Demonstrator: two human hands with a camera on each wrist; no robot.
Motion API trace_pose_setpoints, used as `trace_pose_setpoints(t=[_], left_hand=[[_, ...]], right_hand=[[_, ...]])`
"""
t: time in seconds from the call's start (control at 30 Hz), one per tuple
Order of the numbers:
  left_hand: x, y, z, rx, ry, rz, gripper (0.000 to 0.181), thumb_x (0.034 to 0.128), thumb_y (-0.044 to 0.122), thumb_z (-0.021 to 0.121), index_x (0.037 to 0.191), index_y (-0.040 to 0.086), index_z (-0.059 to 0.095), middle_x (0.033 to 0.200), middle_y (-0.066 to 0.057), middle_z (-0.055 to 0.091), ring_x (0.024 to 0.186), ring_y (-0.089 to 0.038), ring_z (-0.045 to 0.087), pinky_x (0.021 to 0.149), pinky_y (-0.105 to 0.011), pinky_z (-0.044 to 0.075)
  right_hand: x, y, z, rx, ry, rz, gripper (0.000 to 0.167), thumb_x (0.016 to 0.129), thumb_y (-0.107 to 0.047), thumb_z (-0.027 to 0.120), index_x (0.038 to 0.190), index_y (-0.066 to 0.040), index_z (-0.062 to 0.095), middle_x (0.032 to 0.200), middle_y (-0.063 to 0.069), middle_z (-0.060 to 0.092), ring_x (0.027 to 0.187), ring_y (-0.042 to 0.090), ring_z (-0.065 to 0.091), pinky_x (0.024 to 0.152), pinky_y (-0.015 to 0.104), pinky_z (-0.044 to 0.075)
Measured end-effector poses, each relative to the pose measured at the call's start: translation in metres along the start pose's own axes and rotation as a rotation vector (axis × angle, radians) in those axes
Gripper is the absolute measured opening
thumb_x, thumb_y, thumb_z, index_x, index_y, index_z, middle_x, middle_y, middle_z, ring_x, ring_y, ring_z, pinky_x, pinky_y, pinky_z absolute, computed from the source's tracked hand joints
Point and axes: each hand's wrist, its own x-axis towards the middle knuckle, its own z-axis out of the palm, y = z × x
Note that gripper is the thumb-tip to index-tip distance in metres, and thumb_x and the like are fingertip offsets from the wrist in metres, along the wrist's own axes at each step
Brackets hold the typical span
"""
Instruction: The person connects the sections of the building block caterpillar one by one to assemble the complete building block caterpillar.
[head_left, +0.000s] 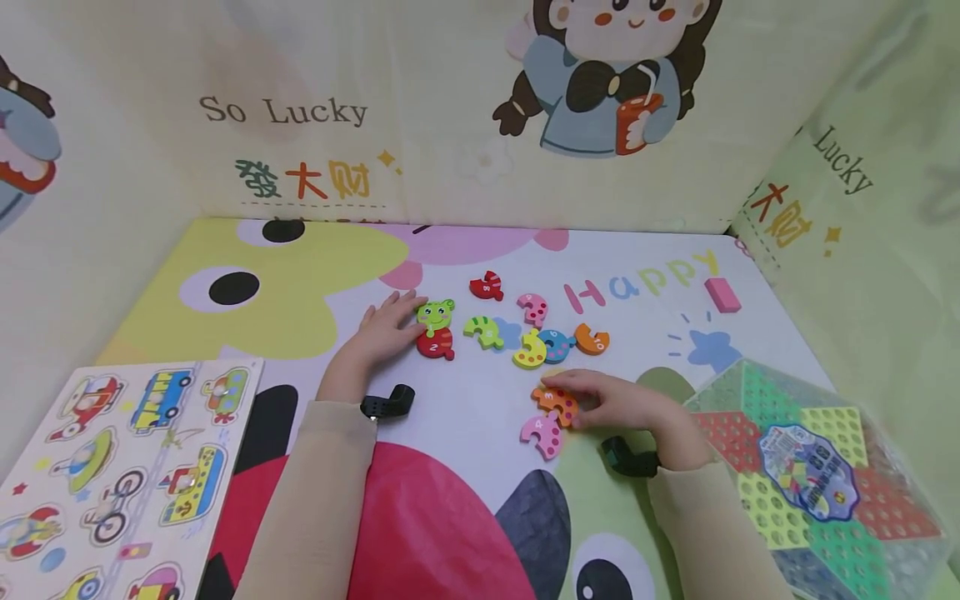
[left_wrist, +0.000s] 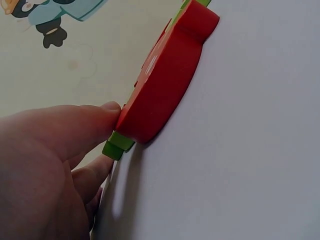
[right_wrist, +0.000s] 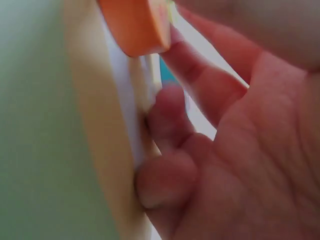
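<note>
My left hand point(head_left: 381, 335) rests at the left side of a green animal-head piece point(head_left: 436, 315) and a red number 2 piece point(head_left: 435, 344), which sit joined together. In the left wrist view the thumb touches the end of the red piece, fingers loosely extended. My right hand point(head_left: 626, 402) pinches an orange spotted number 3 piece point(head_left: 555, 403) between thumb and forefinger; the other fingers curl under in the right wrist view. A pink number 4 piece point(head_left: 543, 434) lies against the orange one, nearer to me.
Between and beyond the hands lie green point(head_left: 483, 332), yellow point(head_left: 531, 350), blue point(head_left: 556, 346), orange point(head_left: 592, 339), pink point(head_left: 533, 309) and red point(head_left: 487, 286) pieces. A pink block point(head_left: 722, 295) is far right, a vehicle picture board point(head_left: 120, 475) left, a clear box point(head_left: 817, 475) right.
</note>
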Motion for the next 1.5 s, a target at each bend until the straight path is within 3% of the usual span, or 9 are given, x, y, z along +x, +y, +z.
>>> trace_pose_setpoints(t=[0.3,0.53,0.77,1.07,1.23,1.33,1.5], left_hand=[[-0.002,-0.002,0.003,-0.007,0.014,0.000,0.056,0.0893,0.034,0.049,0.141,0.023,0.032,0.153,-0.003,0.018,0.142,-0.026,0.002,0.111,-0.054,-0.004],[-0.001,-0.003,0.003,-0.001,0.011,-0.006,0.056,0.0897,0.036,0.049,0.142,0.024,0.031,0.153,-0.002,0.017,0.142,-0.026,0.002,0.111,-0.054,-0.005],[-0.002,-0.001,0.002,-0.008,0.006,-0.005,0.056,0.0895,0.035,0.050,0.142,0.025,0.031,0.153,-0.001,0.018,0.142,-0.025,0.001,0.111,-0.054,-0.005],[-0.002,0.000,0.000,-0.009,0.006,-0.008,0.057,0.0896,0.035,0.049,0.142,0.024,0.031,0.153,-0.001,0.017,0.142,-0.025,0.001,0.111,-0.054,-0.005],[-0.002,-0.001,0.000,-0.007,0.011,-0.009,0.057,0.0895,0.034,0.050,0.142,0.024,0.031,0.153,-0.002,0.018,0.142,-0.025,0.001,0.111,-0.054,-0.005],[-0.002,-0.002,0.000,-0.011,0.009,-0.005,0.056,0.0898,0.035,0.049,0.142,0.024,0.031,0.153,-0.002,0.018,0.142,-0.025,0.001,0.111,-0.054,-0.005],[-0.001,0.000,0.000,-0.014,0.010,-0.005,0.056,0.0898,0.036,0.049,0.142,0.024,0.031,0.153,0.000,0.017,0.142,-0.024,0.001,0.111,-0.053,-0.005]], right_hand=[[0.002,-0.001,0.008,-0.077,-0.002,-0.039,0.054,0.081,-0.017,0.065,0.133,-0.019,0.047,0.137,0.010,0.038,0.127,0.033,0.029,0.098,0.054,0.037],[0.004,-0.003,0.009,-0.100,0.043,-0.047,0.050,0.080,-0.013,0.066,0.127,-0.019,0.052,0.132,0.008,0.043,0.123,0.030,0.036,0.097,0.050,0.040],[-0.001,-0.004,0.005,-0.108,0.148,0.055,0.055,0.077,-0.014,0.068,0.127,-0.009,0.046,0.129,0.012,0.041,0.116,0.028,0.039,0.097,0.050,0.040],[-0.002,-0.009,0.004,-0.110,0.145,0.138,0.067,0.076,-0.021,0.067,0.136,-0.017,0.037,0.127,0.014,0.035,0.111,0.028,0.039,0.090,0.046,0.044],[0.000,-0.009,0.004,-0.080,0.202,0.078,0.069,0.077,-0.018,0.065,0.137,-0.012,0.033,0.134,0.015,0.032,0.117,0.030,0.037,0.095,0.050,0.041],[0.002,-0.012,0.004,-0.011,0.230,0.033,0.068,0.079,-0.017,0.066,0.136,-0.009,0.029,0.131,0.015,0.039,0.115,0.028,0.041,0.094,0.046,0.043],[0.010,-0.031,0.005,0.084,0.313,-0.020,0.073,0.079,-0.017,0.069,0.138,-0.018,0.025,0.123,0.013,0.047,0.104,0.024,0.046,0.086,0.038,0.047]])
